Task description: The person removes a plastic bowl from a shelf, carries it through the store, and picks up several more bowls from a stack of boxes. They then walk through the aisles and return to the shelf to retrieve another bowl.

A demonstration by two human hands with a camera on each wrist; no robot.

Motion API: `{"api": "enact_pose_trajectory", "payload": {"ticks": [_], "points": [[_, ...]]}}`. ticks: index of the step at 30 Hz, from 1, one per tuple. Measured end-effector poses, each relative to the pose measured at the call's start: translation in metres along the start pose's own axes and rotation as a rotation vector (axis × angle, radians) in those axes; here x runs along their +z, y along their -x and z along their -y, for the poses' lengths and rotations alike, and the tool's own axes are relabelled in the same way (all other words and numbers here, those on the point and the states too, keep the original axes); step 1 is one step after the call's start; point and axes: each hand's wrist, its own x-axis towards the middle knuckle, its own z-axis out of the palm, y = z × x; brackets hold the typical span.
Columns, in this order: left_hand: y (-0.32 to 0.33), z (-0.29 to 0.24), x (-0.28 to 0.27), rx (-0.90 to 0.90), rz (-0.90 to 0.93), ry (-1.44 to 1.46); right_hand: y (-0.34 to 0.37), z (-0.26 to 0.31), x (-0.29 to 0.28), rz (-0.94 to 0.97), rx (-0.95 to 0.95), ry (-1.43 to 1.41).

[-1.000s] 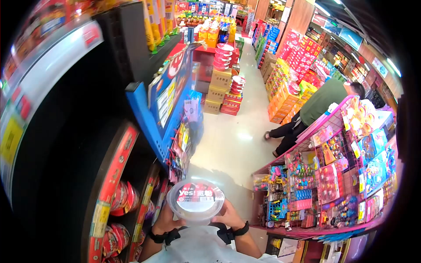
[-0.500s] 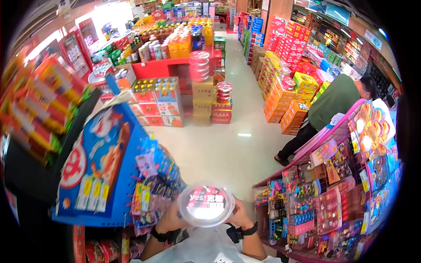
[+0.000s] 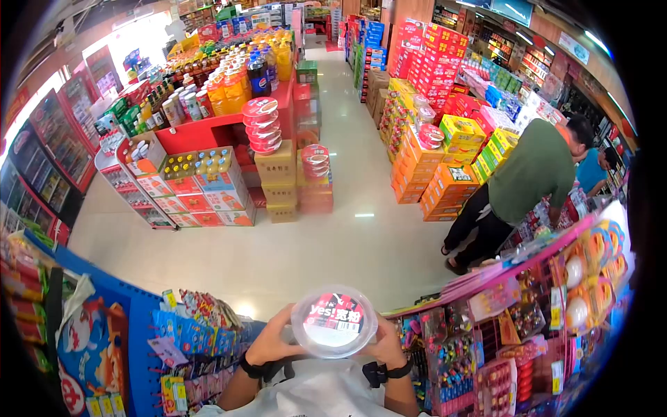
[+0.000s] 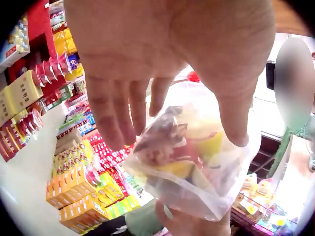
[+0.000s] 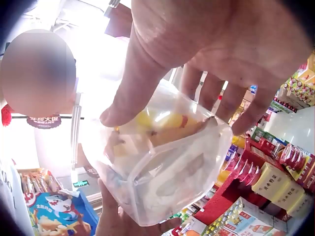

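A clear round tub (image 3: 334, 322) with a red, black and white label on its lid is held level in front of the body. The left hand (image 3: 276, 338) grips its left side and the right hand (image 3: 386, 340) its right side. From below, the left wrist view shows the tub (image 4: 192, 162) with packets inside, between the thumb and fingers of the left hand (image 4: 167, 54). In the right wrist view the thumb of the right hand (image 5: 197, 59) lies along the near side of the tub (image 5: 162, 157), fingers on the far side.
Hanging goods racks stand close at left (image 3: 201, 333) and right (image 3: 445, 347). Stacked drink cartons (image 3: 208, 184) and brown boxes (image 3: 276, 167) stand ahead on the left, orange cartons (image 3: 448, 191) on the right. A person in green (image 3: 531, 170) bends at the right; an aisle floor (image 3: 347, 243) runs between.
The head view has swung left and forward, bringing the drink display and floor into fuller view. Both hands still hold the tub, which sits slightly further right in the picture.
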Motion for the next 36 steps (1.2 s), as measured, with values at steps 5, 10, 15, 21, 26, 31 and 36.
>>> {"api": "enact_pose_trajectory", "payload": {"ticks": [5, 10, 15, 21, 26, 31, 36], "points": [[-0.08, 0.024, -0.042, -0.027, 0.023, -0.039, -0.09, 0.01, -0.023, 0.017, 0.019, 0.034], [-0.181, 0.045, -0.09, -0.016, 0.027, -0.096, -0.194, 0.018, -0.05, 0.032, 0.007, 0.196], [-0.301, 0.062, -0.128, 0.078, 0.064, -0.127, -0.297, 0.027, -0.088, -0.019, 0.019, 0.264], [-0.444, 0.081, -0.136, 0.093, 0.223, -0.157, -0.368, 0.007, -0.135, -0.224, 0.063, 0.253], [-0.547, 0.089, -0.12, 0.033, 0.363, -0.199, -0.422, -0.01, -0.192, -0.354, 0.111, 0.303], [-0.648, 0.095, -0.109, -0.032, 0.47, -0.209, -0.493, -0.022, -0.28, -0.301, 0.142, 0.32], [-0.757, 0.118, -0.093, -0.045, 0.458, -0.184, -0.575, -0.013, -0.372, -0.254, 0.055, 0.402]]}}
